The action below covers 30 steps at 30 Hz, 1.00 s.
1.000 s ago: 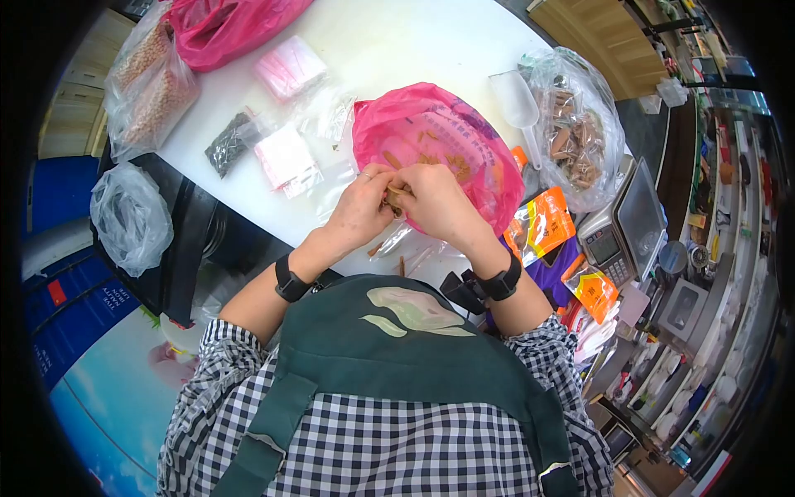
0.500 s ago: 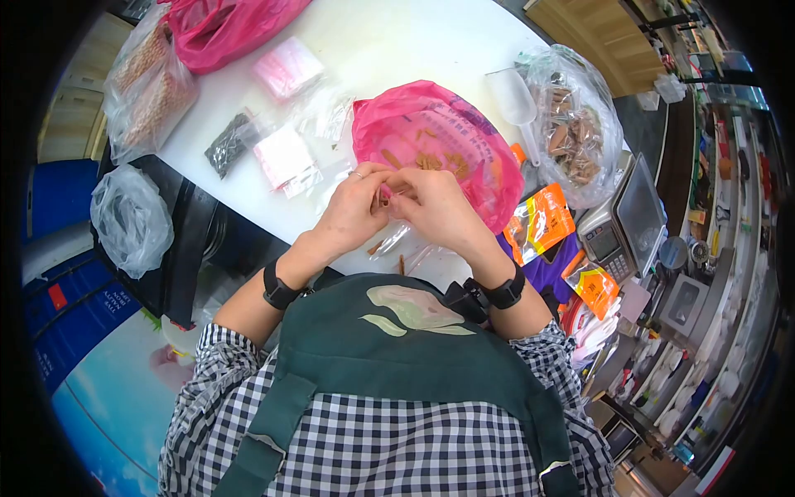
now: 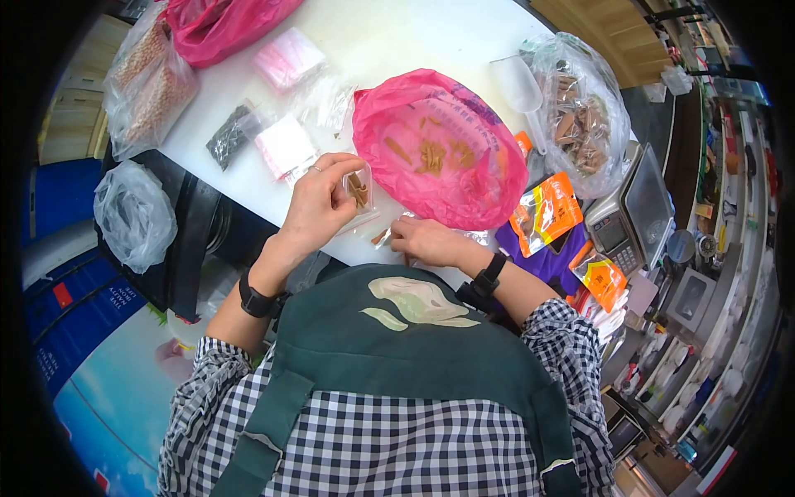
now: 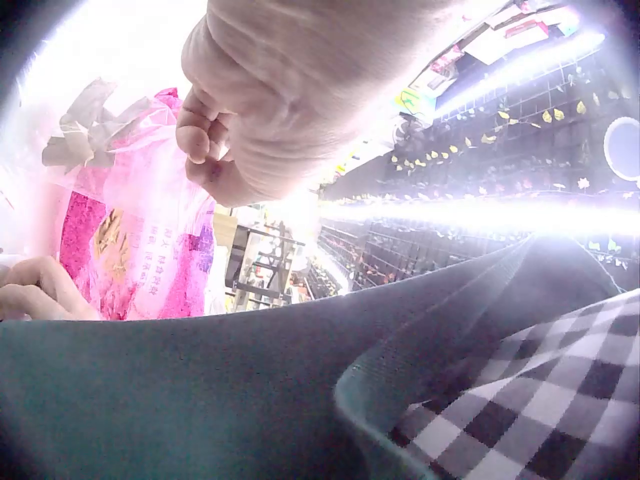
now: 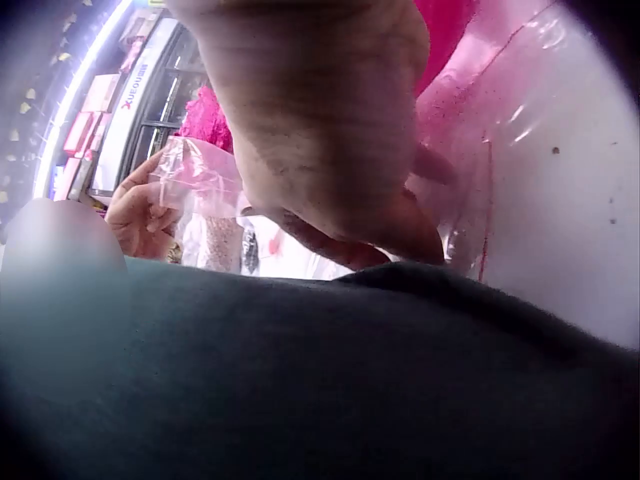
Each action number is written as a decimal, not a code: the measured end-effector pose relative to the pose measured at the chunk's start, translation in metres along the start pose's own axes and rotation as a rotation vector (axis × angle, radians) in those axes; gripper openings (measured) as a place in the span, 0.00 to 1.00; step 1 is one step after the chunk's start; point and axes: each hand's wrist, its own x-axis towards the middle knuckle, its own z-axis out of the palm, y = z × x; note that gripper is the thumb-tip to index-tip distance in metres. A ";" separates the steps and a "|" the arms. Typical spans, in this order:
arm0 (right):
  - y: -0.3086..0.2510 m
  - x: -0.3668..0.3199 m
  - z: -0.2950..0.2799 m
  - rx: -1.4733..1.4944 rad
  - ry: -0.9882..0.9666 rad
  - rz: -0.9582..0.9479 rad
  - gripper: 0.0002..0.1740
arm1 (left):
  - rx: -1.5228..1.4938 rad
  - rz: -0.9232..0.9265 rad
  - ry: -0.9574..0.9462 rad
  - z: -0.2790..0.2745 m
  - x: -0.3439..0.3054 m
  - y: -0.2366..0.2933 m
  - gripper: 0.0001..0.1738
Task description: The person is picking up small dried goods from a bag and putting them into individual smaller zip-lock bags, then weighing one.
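Note:
My left hand (image 3: pixel 319 207) pinches a small clear zip bag (image 3: pixel 369 192) with brown bark-like sticks (image 3: pixel 357 189) inside, raised to the left of a wide-open pink plastic bag (image 3: pixel 497 195). Seen from the right wrist, the bag's clear film (image 5: pixel 200 172) stands out from the left hand's fingers. My right hand (image 3: pixel 435 242) is low over the table's near edge, loosely bent fingers beside clear plastic and a brown stick (image 3: pixel 380 236); the apron hides part of its fingertips in the right wrist view. More brown pieces (image 3: pixel 431 157) lie inside the pink bag.
Stacks of small bags (image 3: pixel 286 145) and a dark-filled packet (image 3: pixel 232 137) lie at left. To the right are a white scoop (image 3: pixel 517 87), a clear bag of brown pieces (image 3: pixel 580 124), orange pouches (image 3: pixel 546 214) and a scale (image 3: pixel 613 232).
Both hands were together at the pink bag's near rim. They have parted: the left moved left with the small bag, the right moved down toward the table's near edge.

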 end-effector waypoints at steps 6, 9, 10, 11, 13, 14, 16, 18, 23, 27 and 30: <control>0.000 0.005 0.008 -0.046 -0.036 -0.086 0.06 | -0.020 -0.044 0.003 -0.004 -0.007 0.001 0.27; 0.000 0.016 0.009 0.086 0.064 0.064 0.06 | -0.046 -0.046 0.008 -0.002 -0.010 -0.002 0.27; 0.000 0.020 0.009 0.085 0.091 0.079 0.06 | -0.051 -0.046 0.006 -0.001 -0.011 -0.003 0.27; -0.001 0.024 0.009 0.084 0.119 0.094 0.07 | -0.056 -0.043 0.003 0.000 -0.010 -0.003 0.28; 0.003 0.029 0.016 -0.030 0.117 0.046 0.06 | -0.046 -0.033 -0.006 0.001 -0.009 0.000 0.27; 0.005 0.031 0.020 -0.142 0.109 -0.003 0.06 | -0.038 -0.027 -0.011 0.002 -0.008 0.001 0.27; 0.003 0.035 0.020 -0.182 0.088 -0.042 0.06 | -0.039 -0.018 -0.002 0.002 -0.007 0.005 0.27; -0.001 0.038 0.020 -0.223 0.063 -0.085 0.06 | -0.041 -0.012 0.012 0.002 -0.007 0.006 0.26; -0.006 0.037 0.022 -0.447 0.037 -0.156 0.06 | -0.054 -0.001 -0.027 0.005 -0.005 0.006 0.28; 0.000 0.035 0.025 -0.322 0.004 -0.174 0.06 | -0.079 0.001 -0.022 0.011 -0.004 0.006 0.28; 0.003 0.036 0.023 -0.053 0.049 -0.059 0.04 | -0.031 -0.022 -0.046 0.013 -0.003 0.008 0.27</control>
